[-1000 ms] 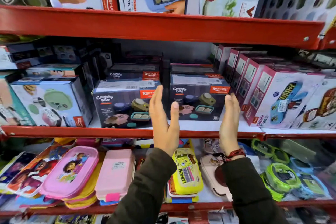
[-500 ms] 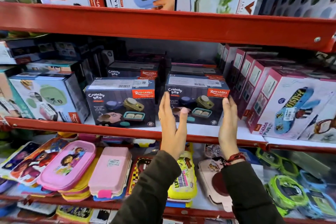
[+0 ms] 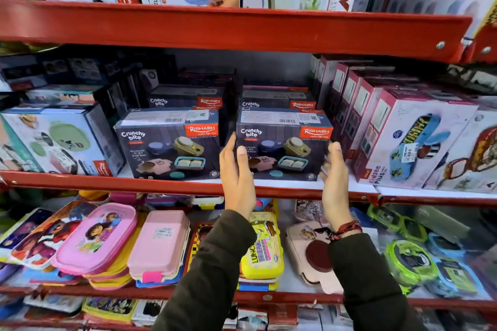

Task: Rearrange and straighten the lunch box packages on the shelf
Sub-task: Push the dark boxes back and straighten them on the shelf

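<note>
On the middle red shelf (image 3: 107, 183) stand two dark "Crunchy Bite" lunch box packages side by side. My hands clasp the right package (image 3: 285, 142) between them. My left hand (image 3: 236, 174) lies flat along its left side with the thumb on the front face. Against its lower right corner rests my right hand (image 3: 334, 177), slightly blurred. The left package (image 3: 166, 148) stands a small gap away, turned slightly. More of the same boxes are stacked behind both.
Pink "Kidzee Plus" boxes (image 3: 403, 142) stand close to the right of the held package. A light blue box (image 3: 59, 142) sits at the left. The shelf below holds flat pink (image 3: 158, 244) and yellow lunch boxes (image 3: 262, 247). A red shelf beam (image 3: 242, 29) runs overhead.
Both hands rose from in front of the shelf edge and closed in on the sides of the right Crunchy Bite package. The camera moved closer.
</note>
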### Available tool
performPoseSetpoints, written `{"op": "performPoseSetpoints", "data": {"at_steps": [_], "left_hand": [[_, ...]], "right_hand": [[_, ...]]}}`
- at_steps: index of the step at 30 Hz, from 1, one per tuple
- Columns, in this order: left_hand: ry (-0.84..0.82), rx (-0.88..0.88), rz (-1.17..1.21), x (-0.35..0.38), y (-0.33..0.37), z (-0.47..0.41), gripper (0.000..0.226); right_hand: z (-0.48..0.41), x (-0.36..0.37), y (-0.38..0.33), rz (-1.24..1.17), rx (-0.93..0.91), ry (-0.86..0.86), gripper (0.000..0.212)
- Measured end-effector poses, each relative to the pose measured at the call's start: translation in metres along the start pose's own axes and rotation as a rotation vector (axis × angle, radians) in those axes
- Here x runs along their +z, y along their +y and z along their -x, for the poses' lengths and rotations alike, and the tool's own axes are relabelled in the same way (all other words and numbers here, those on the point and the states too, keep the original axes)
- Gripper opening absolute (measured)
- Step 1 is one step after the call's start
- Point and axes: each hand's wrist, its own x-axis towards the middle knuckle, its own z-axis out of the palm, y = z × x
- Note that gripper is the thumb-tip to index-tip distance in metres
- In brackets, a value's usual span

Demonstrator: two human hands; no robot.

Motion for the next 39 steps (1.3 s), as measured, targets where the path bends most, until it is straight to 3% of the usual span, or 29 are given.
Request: {"op": "performPoseSetpoints", "data": {"at_steps": [1,4,7,12,17,23,27,30,34,39], "left_hand": [[0.012,0.01,0.014,-0.002,0.0,0.003,0.047],[0.039,0.031,0.048,-0.008,0.0,0.011,0.05],[0.052,0.049,0.075,-0.014,-0.003,0.016,0.052],[0.039,0.035,0.082,-0.019,0.001,0.022,0.063],[-0.019,0.049,0.073,-0.022,0.01,0.025,0.063],[0.021,0.1,0.078,-0.044,0.014,0.027,0.046],[0.082,0.189,0.125,-0.076,0.014,0.019,0.048],[0.169,0.242,0.13,-0.103,0.014,0.012,0.047],[0.279,0.199,0.122,-0.142,0.013,-0.008,0.049],[0.201,0.015,0.065,-0.18,0.005,-0.043,0.053]], "right_hand": [[0.002,-0.003,0.0,-0.001,-0.009,-0.003,0.064],[0.008,-0.012,0.003,0.016,0.0,0.015,0.071],[0.015,-0.018,0.002,0.014,-0.01,0.018,0.052],[0.024,-0.023,0.0,0.066,-0.059,0.018,0.075],[0.027,-0.024,-0.005,0.055,-0.049,0.014,0.069],[0.05,-0.009,-0.012,-0.014,-0.412,0.27,0.055],[0.081,0.031,-0.008,-0.027,-0.586,0.086,0.046],[0.108,0.078,0.006,0.02,-0.471,-0.18,0.061],[0.124,0.136,0.022,0.072,-0.144,-0.407,0.096],[0.118,0.175,0.025,0.155,-0.059,-0.345,0.07]]}}
